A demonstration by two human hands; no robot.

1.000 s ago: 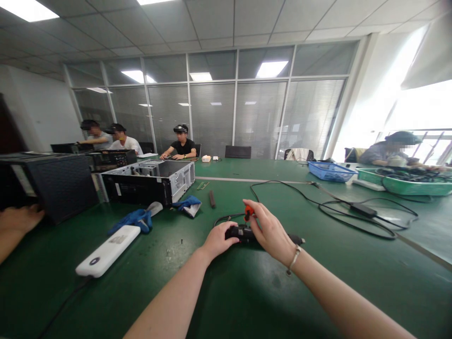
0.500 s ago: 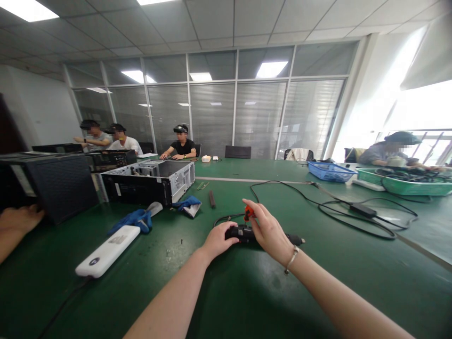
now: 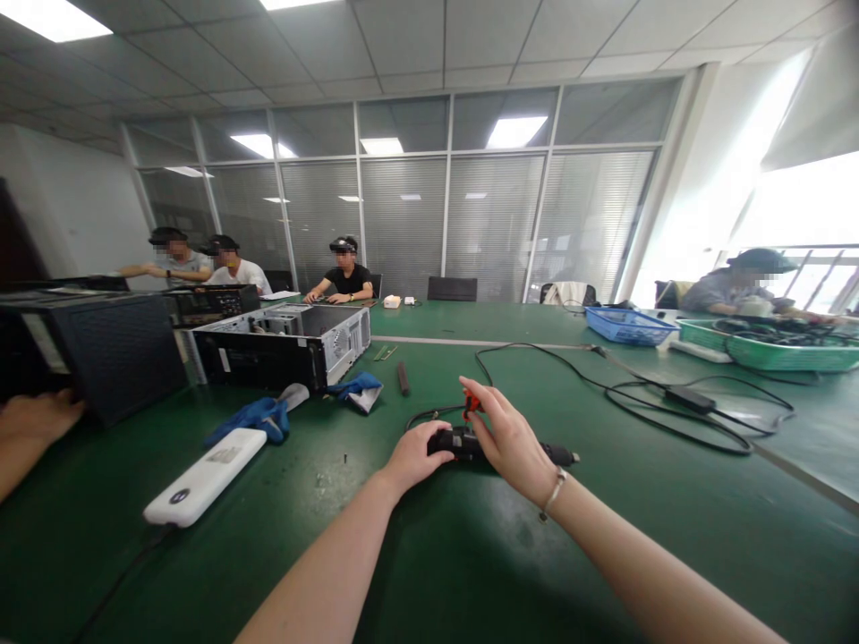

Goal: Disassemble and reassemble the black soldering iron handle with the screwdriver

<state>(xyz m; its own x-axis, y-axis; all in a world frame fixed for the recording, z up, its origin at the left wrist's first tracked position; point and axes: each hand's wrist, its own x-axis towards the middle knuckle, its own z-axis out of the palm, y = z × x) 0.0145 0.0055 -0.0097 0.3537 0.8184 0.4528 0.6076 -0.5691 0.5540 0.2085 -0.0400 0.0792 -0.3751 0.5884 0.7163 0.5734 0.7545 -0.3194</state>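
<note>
A long black device [image 3: 462, 442] lies on the green table [image 3: 429, 572] in front of me, with a narrow tip poking out on the right. My left hand [image 3: 417, 453] is closed around its left end, thumb on the near side. In my right hand [image 3: 515, 440] a small red-and-black screwdriver [image 3: 472, 402] is pinched, held upright with its shaft down against the top of the device. The exact contact point is too small to make out. A black cable runs behind the device. To the left, a tiny dark screw [image 3: 345, 458] stands on the table.
Left are a white power bank [image 3: 208, 478], blue gloves [image 3: 259, 419], an open computer case [image 3: 261, 358] and a dark case [image 3: 127, 349] with another person's hand [image 3: 44, 416]. A brown strip [image 3: 403, 378], cables with an adapter [image 3: 690, 399], blue basket [image 3: 627, 327] and green basket [image 3: 771, 351] lie beyond.
The screwdriver's handle has turned slightly between my right fingers. My left hand and the black device stay in place. A co-worker at the far left has stretched an arm further left.
</note>
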